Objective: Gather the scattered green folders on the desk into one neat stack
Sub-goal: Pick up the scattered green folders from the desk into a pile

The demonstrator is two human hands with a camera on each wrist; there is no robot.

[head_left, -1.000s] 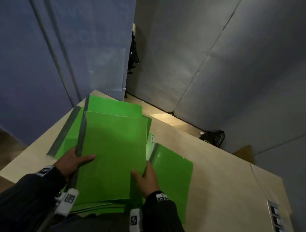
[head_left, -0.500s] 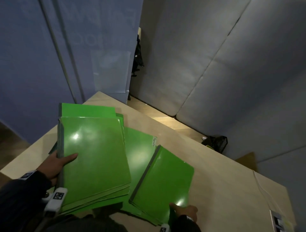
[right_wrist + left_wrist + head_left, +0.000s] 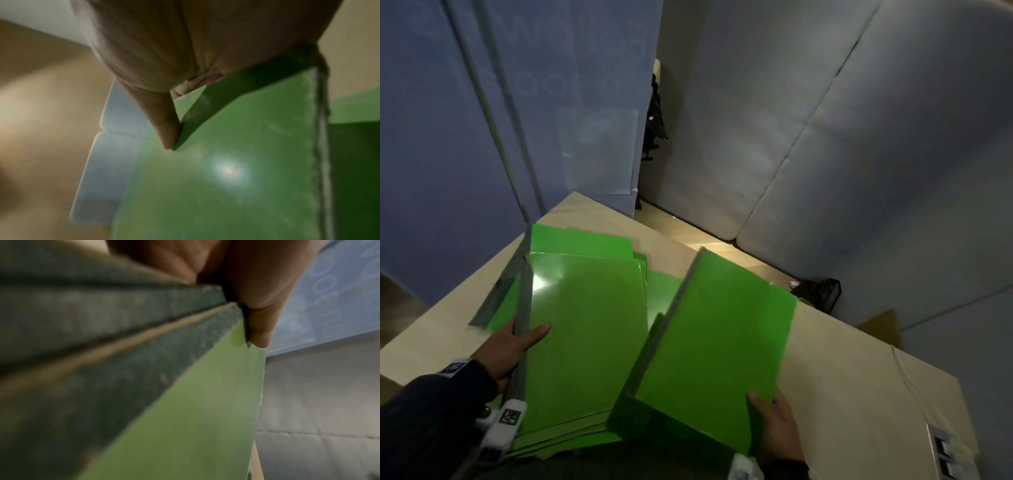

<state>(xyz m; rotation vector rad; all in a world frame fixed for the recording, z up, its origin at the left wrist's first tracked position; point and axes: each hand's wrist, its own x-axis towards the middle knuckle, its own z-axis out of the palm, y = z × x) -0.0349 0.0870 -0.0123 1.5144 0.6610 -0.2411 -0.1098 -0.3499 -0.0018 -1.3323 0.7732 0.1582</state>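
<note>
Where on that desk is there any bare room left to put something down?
Bare wood lies right of the lifted folder, up to the white cable. A thin strip runs along the desk's left edge. The near left is crowded: stack, both hands.

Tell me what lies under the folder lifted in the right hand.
Under the lifted folder, held by the right hand, another green folder lies flat on the desk, showing only at its far end and near edge. Anything else beneath is covered.
</note>
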